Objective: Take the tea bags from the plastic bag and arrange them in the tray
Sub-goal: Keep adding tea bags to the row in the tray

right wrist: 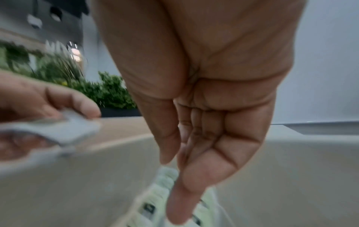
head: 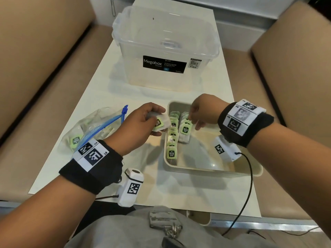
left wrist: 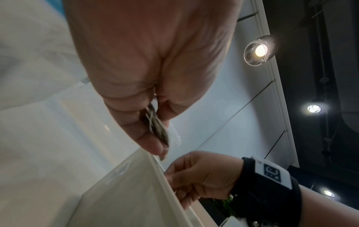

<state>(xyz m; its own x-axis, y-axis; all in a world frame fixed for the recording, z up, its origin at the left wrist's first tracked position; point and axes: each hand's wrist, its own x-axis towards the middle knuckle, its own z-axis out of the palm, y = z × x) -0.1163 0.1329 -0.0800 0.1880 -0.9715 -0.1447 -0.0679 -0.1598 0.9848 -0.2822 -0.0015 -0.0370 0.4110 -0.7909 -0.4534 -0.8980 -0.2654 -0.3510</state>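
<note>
My left hand [head: 143,122] grips a small stack of white tea bags [head: 161,123] with green tags, just left of the beige tray [head: 211,169]. The left wrist view shows those tea bags [left wrist: 162,135] pinched between thumb and fingers. Two rows of tea bags [head: 172,135] stand in the tray's left half. My right hand [head: 197,115] reaches down over the second row [head: 185,130], its straight fingers [right wrist: 176,199] touching the tops of the tea bags [right wrist: 151,205]. The clear plastic bag [head: 93,129] with a blue zip lies to the left, with tea bags inside.
A clear lidded storage box [head: 166,51] stands behind the tray on the white table [head: 125,86]. Tan bench seats [head: 35,86] flank the table on both sides. The tray's right half [head: 215,140] holds no bags. Wrist cameras and a black cable [head: 250,176] hang near the tray's front.
</note>
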